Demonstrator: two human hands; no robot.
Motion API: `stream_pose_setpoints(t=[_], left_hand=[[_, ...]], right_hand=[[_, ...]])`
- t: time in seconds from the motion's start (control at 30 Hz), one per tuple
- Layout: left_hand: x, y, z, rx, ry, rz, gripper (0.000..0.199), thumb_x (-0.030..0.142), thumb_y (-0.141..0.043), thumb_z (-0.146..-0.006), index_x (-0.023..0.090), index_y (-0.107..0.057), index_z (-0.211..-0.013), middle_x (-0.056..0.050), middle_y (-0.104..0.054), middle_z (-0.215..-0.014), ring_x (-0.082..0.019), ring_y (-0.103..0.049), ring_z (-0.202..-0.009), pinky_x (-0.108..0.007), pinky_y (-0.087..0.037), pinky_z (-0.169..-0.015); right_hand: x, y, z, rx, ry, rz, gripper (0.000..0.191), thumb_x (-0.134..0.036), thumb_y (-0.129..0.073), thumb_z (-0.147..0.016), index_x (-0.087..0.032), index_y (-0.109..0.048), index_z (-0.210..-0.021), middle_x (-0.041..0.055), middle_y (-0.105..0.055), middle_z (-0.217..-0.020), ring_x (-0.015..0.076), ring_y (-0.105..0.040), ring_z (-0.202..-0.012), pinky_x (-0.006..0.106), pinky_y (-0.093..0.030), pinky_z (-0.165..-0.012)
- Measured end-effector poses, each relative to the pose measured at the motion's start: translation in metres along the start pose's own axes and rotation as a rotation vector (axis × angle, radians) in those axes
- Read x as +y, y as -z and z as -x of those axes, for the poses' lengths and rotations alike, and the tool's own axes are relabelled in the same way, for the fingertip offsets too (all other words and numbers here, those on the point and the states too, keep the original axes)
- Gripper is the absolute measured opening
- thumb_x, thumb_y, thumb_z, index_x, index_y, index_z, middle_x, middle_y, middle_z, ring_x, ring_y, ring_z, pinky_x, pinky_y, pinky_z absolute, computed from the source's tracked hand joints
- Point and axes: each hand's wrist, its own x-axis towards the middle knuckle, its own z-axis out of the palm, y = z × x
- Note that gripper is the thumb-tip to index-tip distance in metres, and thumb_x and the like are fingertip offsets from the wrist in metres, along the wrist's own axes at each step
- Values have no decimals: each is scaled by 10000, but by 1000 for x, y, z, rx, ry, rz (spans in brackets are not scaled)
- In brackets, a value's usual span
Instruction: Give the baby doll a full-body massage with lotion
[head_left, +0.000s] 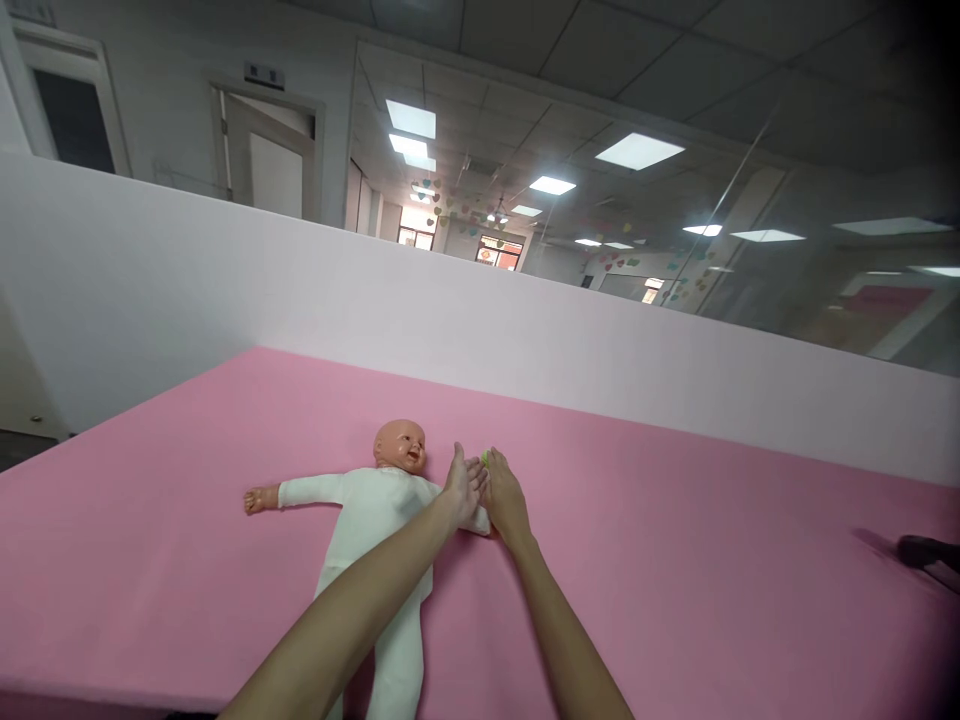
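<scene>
A baby doll (375, 510) in a white suit lies on its back on the pink padded surface (660, 560), its head turned to the right. My left hand (466, 482) is over the doll's arm on the right side, palm turned up, with thumb and fingers apart. Close beside it, my right hand (508, 497) shows its back, fingers together and slightly bent. A small yellow-green object (486, 458) peeks out at the right fingertips; most of it is hidden behind them. The doll's hand on that side is largely covered by mine.
A low white wall (450, 310) borders the far side of the pink surface, with a glass pane (637, 230) above it. A dark object (930, 555) enters at the right edge. Behind the wall, a door (274, 160) stands ajar.
</scene>
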Motion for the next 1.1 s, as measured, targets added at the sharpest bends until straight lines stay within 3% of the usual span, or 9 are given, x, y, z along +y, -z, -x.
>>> stream_pose_setpoints(t=[0.17, 0.33, 0.43, 0.53, 0.63, 0.77, 0.93, 1.0, 1.1], left_hand=[[-11, 7, -14, 5, -5, 25, 767, 652, -336, -1021, 68, -439, -1507, -206, -493, -1548, -231, -524, -1397, -278, -475, -1104], [-2, 5, 0, 3, -10, 37, 743, 643, -357, -1018, 50, -501, -1441, -231, -566, -1471, -230, -619, -1296, -275, -511, -1052], [10, -1, 24, -73, -84, -84, 704, 624, -302, -1035, 61, -623, -1310, -224, -649, -1379, -235, -688, -1201, -311, -542, -1008], [15, 0, 54, -96, -218, -534, 666, 569, -312, -1047, 82, -766, -1038, -189, -749, -1214, -232, -734, -1100, -320, -580, -919], [10, 12, 84, -16, -289, -808, 657, 519, -300, -1040, 125, -800, -876, -185, -778, -1119, -181, -696, -1168, -245, -565, -895], [12, 32, 121, -37, -358, -621, 683, 623, -271, -1032, 178, -722, -1286, -133, -628, -1431, -212, -526, -1403, -367, -453, -1130], [44, 48, 148, -301, -279, -163, 878, 787, -188, -956, 193, -547, -1494, -123, -493, -1571, -310, -357, -1513, -467, -333, -1227], [48, 52, 150, -260, -292, -30, 809, 733, -205, -985, 221, -467, -1554, -88, -425, -1622, -296, -278, -1547, -454, -303, -1248], [40, 57, 152, -140, -363, 34, 740, 675, -227, -1006, 277, -331, -1621, -23, -353, -1663, -241, -186, -1575, -407, -285, -1260]], right_hand=[[8, -1, 4, 8, -5, -72, 582, -252, -372, -938, -111, -520, -1483, 147, -521, -1542, 283, -423, -1478, 574, -322, -1235], [-10, 17, -5, -41, -57, -148, 631, -409, -314, -1001, -48, -511, -1479, 189, -452, -1584, 300, -353, -1517, 555, -272, -1257], [-47, 18, 3, -14, -113, -299, 695, -547, -307, -1029, -94, -442, -1538, 160, -385, -1631, 280, -304, -1541, 530, -247, -1269], [-103, 10, 28, 0, -153, -443, 776, -660, -256, -1021, -159, -317, -1610, 123, -270, -1687, 281, -201, -1575, 544, -210, -1274], [-160, 9, 50, -48, -17, -437, 834, -730, -225, -994, -208, -226, -1644, 86, -218, -1707, 295, -130, -1588, 554, -168, -1281], [-191, 21, 39, -89, 115, -401, 867, -797, -272, -947, -254, -307, -1622, 63, -295, -1683, 319, -176, -1577, 570, -140, -1281], [-197, 11, 39, -48, -55, -521, 783, -690, -243, -1015, -229, -205, -1647, 60, -178, -1719, 293, -98, -1593, 583, -146, -1278], [-214, 3, 59, -35, -19, -513, 774, -649, -245, -1029, -236, -82, -1664, 42, -85, -1733, 301, -40, -1596, 585, -149, -1276], [-236, 2, 77, -25, 167, -424, 811, -688, -315, -999, -241, -166, -1658, 52, -198, -1713, 350, -86, -1588, 604, -102, -1277]])
